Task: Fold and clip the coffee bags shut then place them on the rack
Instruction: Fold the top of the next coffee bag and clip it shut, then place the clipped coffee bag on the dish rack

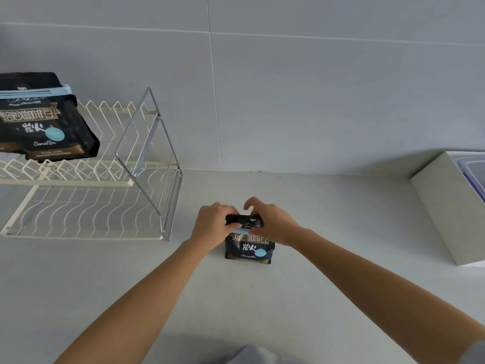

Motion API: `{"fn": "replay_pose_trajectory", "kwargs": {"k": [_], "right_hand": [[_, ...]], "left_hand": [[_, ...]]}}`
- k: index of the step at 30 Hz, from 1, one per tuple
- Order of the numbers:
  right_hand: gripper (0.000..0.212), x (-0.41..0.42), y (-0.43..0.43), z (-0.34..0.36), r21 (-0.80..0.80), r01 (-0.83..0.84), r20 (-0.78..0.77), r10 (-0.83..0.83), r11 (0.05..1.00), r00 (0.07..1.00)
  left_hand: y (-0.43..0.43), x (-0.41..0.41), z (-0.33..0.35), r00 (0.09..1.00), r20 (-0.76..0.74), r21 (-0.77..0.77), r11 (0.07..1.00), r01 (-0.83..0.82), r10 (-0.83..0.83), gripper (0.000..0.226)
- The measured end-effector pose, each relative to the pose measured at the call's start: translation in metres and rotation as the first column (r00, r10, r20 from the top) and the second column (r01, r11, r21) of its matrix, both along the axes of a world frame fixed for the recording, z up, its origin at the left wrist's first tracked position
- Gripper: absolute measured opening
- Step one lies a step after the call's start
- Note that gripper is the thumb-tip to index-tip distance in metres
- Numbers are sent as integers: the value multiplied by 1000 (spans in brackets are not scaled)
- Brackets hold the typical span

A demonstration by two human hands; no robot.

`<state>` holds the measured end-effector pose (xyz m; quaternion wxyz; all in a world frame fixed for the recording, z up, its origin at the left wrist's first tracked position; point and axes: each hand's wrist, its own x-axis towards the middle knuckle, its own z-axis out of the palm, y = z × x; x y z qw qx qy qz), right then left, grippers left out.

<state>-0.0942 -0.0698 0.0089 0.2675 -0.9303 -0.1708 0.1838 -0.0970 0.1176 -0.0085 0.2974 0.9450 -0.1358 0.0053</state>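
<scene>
While hands (244, 224) grip bag (249, 248), rack (91, 185) stands left.

Soft, even, cool daylight fills the scene; shadows are faint. Wide-angle distortion bends lines toward 9 and 3 o'clock. Mild softness overall, no glare, slight blur at 6 o'clock.

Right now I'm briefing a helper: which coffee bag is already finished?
Find the white wire rack at the counter's left. On its upper tier leans a black coffee bag. Unlike the bag being held on the counter, a pale blue clip spans its folded top.
</scene>
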Motion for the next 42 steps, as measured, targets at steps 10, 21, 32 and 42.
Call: {"fn": "replay_pose_trajectory", "kwargs": {"k": [10, 21, 32, 42], "right_hand": [[19, -7, -23, -12, 6, 68, 61, -69, 998, 996], [68, -24, -54, -40, 136, 240, -256, -200, 961, 946], [62, -25, -42, -60, 202, 384, -424, -272, 901, 864], [40, -28, -39, -32, 322, 518, -561, -281, 793, 779]], "left_hand": [[-3, -11, -7, 984, 178, 24, 1000, -11, 6, 11], [23, -21, -29, 927, -373, -254, 956, -146, 42, 55], [6, -26, -45, 816, -575, -288, 920, -266, 56, 64], [11, -31, -16, 808, -584, -496, 753, -433, 81, 39]]}}
